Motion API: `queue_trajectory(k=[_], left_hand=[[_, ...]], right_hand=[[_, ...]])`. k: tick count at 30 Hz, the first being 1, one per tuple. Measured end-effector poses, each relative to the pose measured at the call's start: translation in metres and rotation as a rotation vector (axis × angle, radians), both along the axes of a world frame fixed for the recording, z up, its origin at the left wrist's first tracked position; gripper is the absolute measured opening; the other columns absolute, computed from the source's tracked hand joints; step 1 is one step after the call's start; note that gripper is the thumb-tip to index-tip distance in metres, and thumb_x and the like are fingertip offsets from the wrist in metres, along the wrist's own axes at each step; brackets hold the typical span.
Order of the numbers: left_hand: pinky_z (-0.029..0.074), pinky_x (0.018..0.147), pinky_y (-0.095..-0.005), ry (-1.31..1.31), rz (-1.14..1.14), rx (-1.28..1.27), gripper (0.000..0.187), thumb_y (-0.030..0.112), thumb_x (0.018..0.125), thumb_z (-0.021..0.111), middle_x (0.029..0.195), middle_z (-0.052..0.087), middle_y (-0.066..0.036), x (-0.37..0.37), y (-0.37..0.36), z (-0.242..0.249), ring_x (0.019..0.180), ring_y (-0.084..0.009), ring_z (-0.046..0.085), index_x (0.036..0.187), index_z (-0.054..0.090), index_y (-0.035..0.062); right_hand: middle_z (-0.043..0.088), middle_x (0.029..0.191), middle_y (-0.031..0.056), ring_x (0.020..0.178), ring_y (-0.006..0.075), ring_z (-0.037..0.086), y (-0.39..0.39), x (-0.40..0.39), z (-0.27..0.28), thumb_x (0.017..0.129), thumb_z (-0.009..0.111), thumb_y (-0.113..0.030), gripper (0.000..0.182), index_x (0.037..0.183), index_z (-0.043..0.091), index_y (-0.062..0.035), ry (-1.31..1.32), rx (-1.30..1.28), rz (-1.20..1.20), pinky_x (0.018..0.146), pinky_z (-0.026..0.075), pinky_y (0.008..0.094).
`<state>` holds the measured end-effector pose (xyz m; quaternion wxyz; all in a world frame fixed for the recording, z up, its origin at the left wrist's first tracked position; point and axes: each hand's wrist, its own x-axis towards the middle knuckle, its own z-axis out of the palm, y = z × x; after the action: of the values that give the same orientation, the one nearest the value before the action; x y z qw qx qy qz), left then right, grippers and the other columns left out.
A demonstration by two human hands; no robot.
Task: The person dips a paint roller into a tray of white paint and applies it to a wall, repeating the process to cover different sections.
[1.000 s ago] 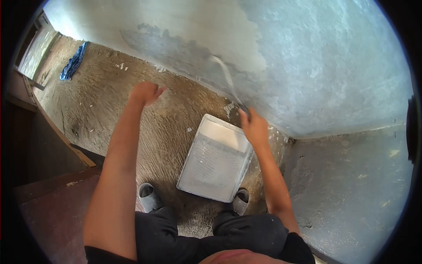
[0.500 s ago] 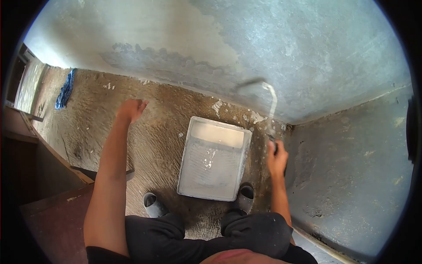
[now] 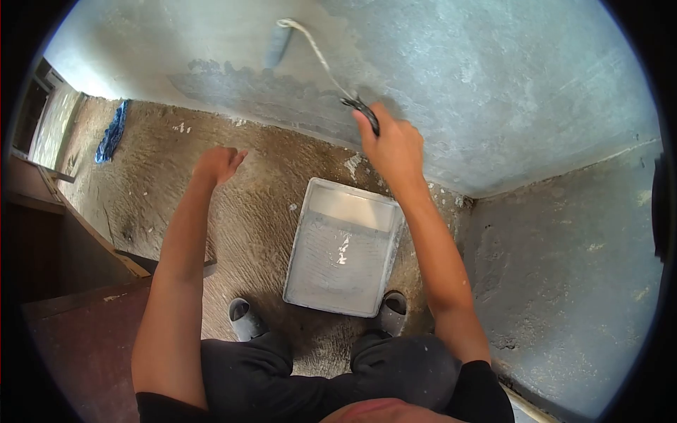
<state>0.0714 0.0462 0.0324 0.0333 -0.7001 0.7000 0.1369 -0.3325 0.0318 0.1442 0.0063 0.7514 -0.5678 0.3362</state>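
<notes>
Pale grey shows on the paint tray (image 3: 330,285), which I take as my landmark; through the head camera I see it lying flat on the rough floor (image 3: 159,204), with creamy liquid pooled in its far end. Its ribbed slope faces the wearer, probably so a roller can be drawn along it to shed excess. The sandals (image 3: 247,322) flank the tray's near end, which seems to keep it within reach of a bent body.

The right hand (image 3: 396,149), just beyond the tray's far right corner, is clamped around the dark grip of the paint roller (image 3: 279,46). That roller is beyond the tray and to its left, up at the wall (image 3: 465,77), above a darker patch (image 3: 257,88); blur keeps me from telling whether its sleeve touches. Gripping low leaves the bent wire frame to lend length, I judge.

The left hand (image 3: 221,166) hangs well apart from the right, left of the tray's far end, perhaps held out for balance. Its fingers curl inward; I cannot tell how tightly. A crumpled blue cloth (image 3: 111,134) lies farther left of the tray, near the wall's foot.
</notes>
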Motion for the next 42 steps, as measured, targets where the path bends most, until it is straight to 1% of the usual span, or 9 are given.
queue_trajectory(k=[4,10,14,18,24,29,34,38,42], left_hand=[[0.057,0.094,-0.0595,-0.041,-0.005,0.062,0.069,0.059,0.115,0.037,0.104,0.077,-0.026,0.002,0.005,0.005,0.104,-0.0477,0.073,0.106,0.076,0.0042],[0.058,0.093,-0.0593,-0.004,0.042,0.053,0.067,0.059,0.115,0.038,0.102,0.077,-0.026,0.01,0.005,0.002,0.103,-0.0479,0.073,0.104,0.076,0.0048],[0.055,0.092,-0.0587,0.063,0.073,0.013,0.065,0.058,0.114,0.041,0.1,0.076,-0.027,0.011,0.004,-0.011,0.1,-0.0485,0.071,0.103,0.075,0.0038],[0.058,0.094,-0.058,0.056,0.031,-0.008,0.069,0.059,0.116,0.037,0.101,0.077,-0.025,0.005,0.002,-0.009,0.102,-0.0457,0.074,0.103,0.076,0.0041],[0.058,0.093,-0.0585,0.026,-0.002,-0.002,0.069,0.057,0.116,0.035,0.099,0.076,-0.025,0.01,0.007,0.002,0.1,-0.0469,0.073,0.1,0.076,0.0036],[0.057,0.093,-0.0588,-0.019,0.056,0.014,0.068,0.057,0.116,0.037,0.097,0.076,-0.026,0.014,0.025,0.015,0.099,-0.0475,0.072,0.099,0.075,0.0032],[0.057,0.093,-0.0594,-0.009,0.094,0.043,0.067,0.057,0.116,0.037,0.097,0.076,-0.026,0.031,0.027,-0.007,0.1,-0.0476,0.072,0.101,0.076,0.0035],[0.057,0.095,-0.0588,0.039,0.1,0.036,0.067,0.057,0.116,0.038,0.101,0.077,-0.026,0.044,0.012,-0.021,0.102,-0.0478,0.072,0.104,0.077,0.0039],[0.057,0.097,-0.0581,0.109,0.158,-0.015,0.066,0.057,0.116,0.039,0.105,0.078,-0.025,0.036,0.008,-0.025,0.106,-0.0479,0.072,0.11,0.078,0.0044]], right_hand=[[0.067,0.064,0.0161,0.059,0.0423,0.068,0.016,-0.029,-0.03,0.106,0.072,-0.044,0.031,0.104,0.074,-0.0136,-0.058,-0.002,-0.012,0.055,0.051,0.0517],[0.07,0.067,0.0188,0.062,0.0462,0.07,0.131,-0.174,-0.125,0.107,0.071,-0.038,0.03,0.114,0.077,-0.0098,0.044,0.118,-0.359,0.059,0.053,0.0549],[0.071,0.07,0.0211,0.066,0.0475,0.072,0.168,-0.208,-0.137,0.108,0.069,-0.036,0.029,0.115,0.077,-0.0092,0.01,0.218,-0.501,0.062,0.055,0.0541],[0.071,0.069,0.0186,0.066,0.0452,0.072,0.123,-0.16,-0.107,0.106,0.072,-0.037,0.029,0.114,0.077,-0.0104,0.086,0.092,-0.319,0.06,0.054,0.0529],[0.071,0.069,0.0153,0.065,0.0418,0.071,-0.011,0.026,-0.035,0.104,0.072,-0.046,0.034,0.104,0.077,-0.0123,0.108,0.049,0.066,0.059,0.055,0.0532],[0.073,0.071,0.015,0.066,0.0414,0.073,-0.036,0.091,-0.027,0.106,0.069,-0.048,0.036,0.104,0.075,-0.0124,0.108,0.059,0.115,0.061,0.056,0.054],[0.072,0.069,0.0151,0.065,0.0404,0.072,0.032,-0.043,-0.09,0.103,0.073,-0.051,0.039,0.108,0.079,-0.0135,-0.084,0.124,-0.099,0.06,0.054,0.0519],[0.071,0.07,0.0209,0.068,0.0462,0.071,0.142,-0.159,-0.135,0.104,0.074,-0.045,0.038,0.104,0.078,-0.0067,0.124,0.174,-0.438,0.065,0.055,0.0555],[0.074,0.08,0.0265,0.077,0.0485,0.073,0.176,-0.168,-0.118,0.107,0.07,-0.04,0.04,0.108,0.076,-0.0001,-0.049,0.367,-0.536,0.073,0.056,0.0551]])
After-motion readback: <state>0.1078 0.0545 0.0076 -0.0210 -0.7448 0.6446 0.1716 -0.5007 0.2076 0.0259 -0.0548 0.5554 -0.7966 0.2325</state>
